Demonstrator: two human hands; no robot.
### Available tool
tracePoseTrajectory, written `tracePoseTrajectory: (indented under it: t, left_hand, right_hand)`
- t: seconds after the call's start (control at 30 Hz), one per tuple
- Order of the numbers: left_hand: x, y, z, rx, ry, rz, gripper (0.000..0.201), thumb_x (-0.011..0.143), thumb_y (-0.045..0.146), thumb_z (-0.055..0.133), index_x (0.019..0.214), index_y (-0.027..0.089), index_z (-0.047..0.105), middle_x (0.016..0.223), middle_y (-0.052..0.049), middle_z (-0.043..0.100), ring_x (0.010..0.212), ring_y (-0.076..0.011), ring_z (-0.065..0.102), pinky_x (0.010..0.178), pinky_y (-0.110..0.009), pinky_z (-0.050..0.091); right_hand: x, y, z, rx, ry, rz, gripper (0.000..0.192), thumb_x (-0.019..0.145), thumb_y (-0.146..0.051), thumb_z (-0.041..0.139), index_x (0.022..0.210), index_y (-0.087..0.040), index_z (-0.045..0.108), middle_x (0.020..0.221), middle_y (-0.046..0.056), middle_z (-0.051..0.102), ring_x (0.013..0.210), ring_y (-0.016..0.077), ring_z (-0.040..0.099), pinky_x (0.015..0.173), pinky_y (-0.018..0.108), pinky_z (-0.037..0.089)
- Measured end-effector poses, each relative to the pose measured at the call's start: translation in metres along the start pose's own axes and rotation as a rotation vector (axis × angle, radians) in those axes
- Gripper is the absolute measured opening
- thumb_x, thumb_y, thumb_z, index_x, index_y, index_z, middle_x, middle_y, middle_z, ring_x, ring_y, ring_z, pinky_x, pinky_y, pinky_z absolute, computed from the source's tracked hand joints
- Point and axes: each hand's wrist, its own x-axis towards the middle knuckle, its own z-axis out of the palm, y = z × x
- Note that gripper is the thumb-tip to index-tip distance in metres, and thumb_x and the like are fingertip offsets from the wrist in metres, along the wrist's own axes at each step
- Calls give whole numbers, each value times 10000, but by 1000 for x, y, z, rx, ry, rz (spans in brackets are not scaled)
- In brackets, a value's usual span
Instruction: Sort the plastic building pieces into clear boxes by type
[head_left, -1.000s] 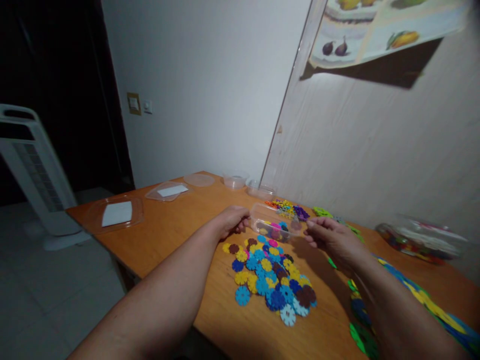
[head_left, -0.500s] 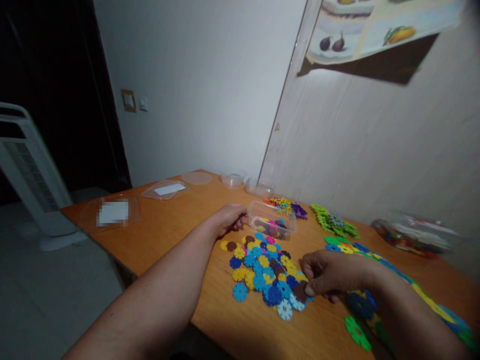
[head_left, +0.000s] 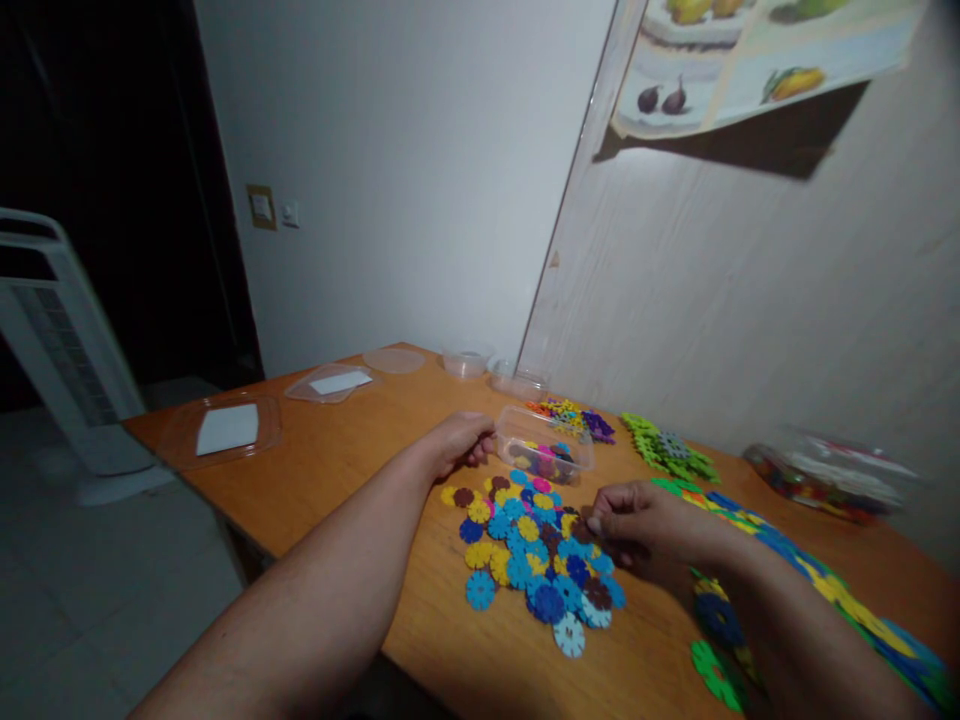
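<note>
My right hand [head_left: 637,522] has come back up from the near edge of the pile of flower-shaped discs [head_left: 536,550] and now sits over its far right part, closer to the clear tub [head_left: 546,452] than it was half a second ago. A second ago this same hand was up at the tub's right end; since then it has dropped to the pile and is on its way back. Its fingers [head_left: 600,517] are curled together, tips pinched near a dark disc, but the picture is too dim and soft for me to tell whether a disc is actually caught between them. I read this as one more trip between pile and tub.

My left hand [head_left: 459,443] has not shifted: it rests on the counter [head_left: 360,440] with fingers closed on the tub's left end, steadying it. The tub stands upright just beyond the pile, a few coloured discs already inside.

Further back lie a small mixed heap [head_left: 571,415] and a green cluster [head_left: 666,450], and a joined chain of discs [head_left: 817,580] runs along the right. Clear lids [head_left: 229,430] sit at the counter's far left.
</note>
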Motion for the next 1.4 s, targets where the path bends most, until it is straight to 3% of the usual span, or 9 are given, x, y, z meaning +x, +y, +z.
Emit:
tracePoseTrajectory:
  t: [0.2,0.4,0.47,0.6,0.67,0.8,0.93,1.1,1.4]
  left_hand:
    - [-1,1,0,1,13,-4,75,700,210,496,656,158,527,527,-9,552,388,-76,438,380,-198,269]
    - [2,-1,-1,16,-2,-5,103,703,227,496,648,150,537,534,-9,553,385,-66,425,383,-195,264]
    - [3,-3,-2,21,-7,-1,107,703,224,491,644,148,537,534,-8,550,387,-66,426,382,-195,258]
    - [2,-2,-1,1,1,5,91,704,218,490,665,150,535,542,-4,554,393,-65,422,384,-194,260]
    - [0,-1,0,2,6,4,88,705,216,489,664,151,532,541,-5,555,395,-66,424,386,-193,265]
    - [-2,1,1,12,16,3,91,708,220,492,658,153,527,534,-8,555,394,-68,420,387,-196,268]
    - [-2,1,1,14,14,4,82,702,213,492,673,150,535,539,-6,558,395,-68,424,385,-195,266]
    - [-1,1,1,12,12,-3,86,703,218,485,663,155,527,533,-6,559,389,-72,431,381,-196,264]
    - [-1,1,0,14,9,1,90,699,218,489,661,152,537,532,-5,561,379,-71,430,380,-197,270]
  right_hand:
    - [2,-5,2,35,97,-52,372,774,-521,648,685,-172,552,497,-24,558,419,76,436,430,210,295]
    - [7,-18,-5,186,475,-198,382,780,-553,623,813,-174,588,656,15,619,539,107,535,495,221,391]
    - [7,-18,-5,120,421,-170,365,790,-534,624,785,-174,568,624,1,588,504,93,497,465,212,362]
    - [6,-6,1,-129,87,-44,310,746,-437,704,750,-183,526,579,-37,525,483,79,440,439,197,318]
    - [7,1,4,-215,15,-16,299,711,-381,740,761,-191,514,600,-43,522,505,82,445,445,193,314]
    - [12,5,7,-297,34,-57,259,729,-338,706,725,-191,492,605,-48,488,527,80,413,456,192,291]
    - [15,3,7,-242,60,-111,200,766,-342,644,725,-174,544,612,-45,474,539,79,386,481,199,301]
    - [16,4,8,-158,135,-53,169,756,-342,627,752,-178,591,589,-48,482,498,78,386,470,207,313]
    - [14,-10,4,21,227,-172,271,761,-429,674,738,-177,574,559,-47,514,464,70,425,436,192,325]
